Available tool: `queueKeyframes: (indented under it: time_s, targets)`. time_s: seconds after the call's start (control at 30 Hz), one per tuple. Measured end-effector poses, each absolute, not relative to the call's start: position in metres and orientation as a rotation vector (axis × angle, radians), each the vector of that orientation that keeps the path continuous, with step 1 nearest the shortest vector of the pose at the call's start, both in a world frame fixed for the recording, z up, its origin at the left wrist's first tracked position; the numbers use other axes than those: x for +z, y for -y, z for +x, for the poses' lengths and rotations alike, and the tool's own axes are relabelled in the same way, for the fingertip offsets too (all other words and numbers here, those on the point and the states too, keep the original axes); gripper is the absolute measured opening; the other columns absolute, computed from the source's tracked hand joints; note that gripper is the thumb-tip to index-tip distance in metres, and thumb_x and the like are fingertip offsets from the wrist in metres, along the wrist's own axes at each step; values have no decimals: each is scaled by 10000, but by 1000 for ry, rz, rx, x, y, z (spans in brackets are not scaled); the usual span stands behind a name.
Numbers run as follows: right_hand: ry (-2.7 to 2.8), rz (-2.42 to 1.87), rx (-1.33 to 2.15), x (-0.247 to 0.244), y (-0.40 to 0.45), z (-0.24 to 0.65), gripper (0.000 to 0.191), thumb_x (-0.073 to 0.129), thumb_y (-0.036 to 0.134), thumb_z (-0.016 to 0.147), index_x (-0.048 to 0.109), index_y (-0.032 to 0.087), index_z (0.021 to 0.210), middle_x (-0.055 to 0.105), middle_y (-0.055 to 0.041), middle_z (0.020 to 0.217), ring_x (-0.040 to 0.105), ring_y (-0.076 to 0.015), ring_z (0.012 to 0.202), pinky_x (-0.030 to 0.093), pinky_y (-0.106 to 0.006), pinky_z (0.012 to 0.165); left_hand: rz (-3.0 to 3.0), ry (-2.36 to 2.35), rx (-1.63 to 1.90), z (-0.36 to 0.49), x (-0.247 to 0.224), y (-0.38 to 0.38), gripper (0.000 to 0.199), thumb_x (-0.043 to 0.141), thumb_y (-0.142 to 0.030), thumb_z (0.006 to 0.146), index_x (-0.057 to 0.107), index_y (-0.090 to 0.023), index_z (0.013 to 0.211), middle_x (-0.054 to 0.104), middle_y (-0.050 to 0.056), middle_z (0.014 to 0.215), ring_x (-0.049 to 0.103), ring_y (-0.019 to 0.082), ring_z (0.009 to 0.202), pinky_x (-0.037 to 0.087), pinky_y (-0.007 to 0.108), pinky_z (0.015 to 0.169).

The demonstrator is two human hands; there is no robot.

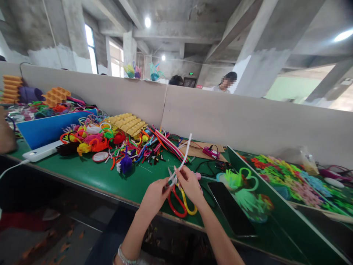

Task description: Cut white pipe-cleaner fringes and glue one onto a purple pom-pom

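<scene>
Near the front edge of the green table [150,173], both my hands pinch a white pipe cleaner [188,147]. One end of it stands up above my fingers, and the rest folds between them. My left hand [156,195] has its fingers closed on the lower part. With thumb and forefinger together, my right hand [189,182] grips it slightly higher. Scissors [180,206] with one red and one yellow handle lie under my hands, their blades partly hidden. A pink-ended tool, partly covered by my right hand, lies just beyond it.
Left of my hands spread pipe cleaners [168,145] and colourful fuzzy pieces [96,141], with a yellow egg-crate piece [128,124] behind. A white power strip [44,151] lies further left. On the right are a phone [231,209], green fuzzy pieces [249,202] and a low divider [275,200].
</scene>
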State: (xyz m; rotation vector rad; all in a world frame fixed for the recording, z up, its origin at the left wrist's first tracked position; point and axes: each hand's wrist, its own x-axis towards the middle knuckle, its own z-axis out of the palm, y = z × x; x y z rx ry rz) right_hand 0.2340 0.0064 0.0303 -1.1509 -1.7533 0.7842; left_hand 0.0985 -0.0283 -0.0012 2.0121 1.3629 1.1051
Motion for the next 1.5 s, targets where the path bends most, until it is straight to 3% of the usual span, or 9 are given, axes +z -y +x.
queueKeyframes:
  time_s: [0.27, 0.73, 1.5]
  targets:
    - [1784, -1103, 806, 31, -4, 233, 284, 408, 466, 777, 437, 197, 689, 419, 40, 539, 395, -80, 446, 330, -212, 401, 2056, -1385, 1001, 98, -1, 31, 331, 359, -280, 822, 524, -178, 1089, 632, 64, 768, 556, 162, 654, 392, 249, 607]
    - [1852, -1055, 771, 46, 2, 229, 278, 416, 444, 781, 458, 191, 675, 439, 29, 573, 404, -78, 477, 338, -206, 421, 2055, -1320, 1016, 99, 6, 36, 307, 308, -287, 842, 575, -165, 756, 602, 45, 666, 501, 134, 573, 330, 222, 559]
    - [1860, -1005, 898, 44, 1, 234, 253, 440, 446, 769, 472, 200, 722, 439, 39, 575, 415, -77, 455, 351, -210, 422, 2082, -1326, 979, 100, 6, 38, 325, 286, -327, 848, 568, -174, 794, 608, 37, 665, 501, 126, 562, 314, 210, 534]
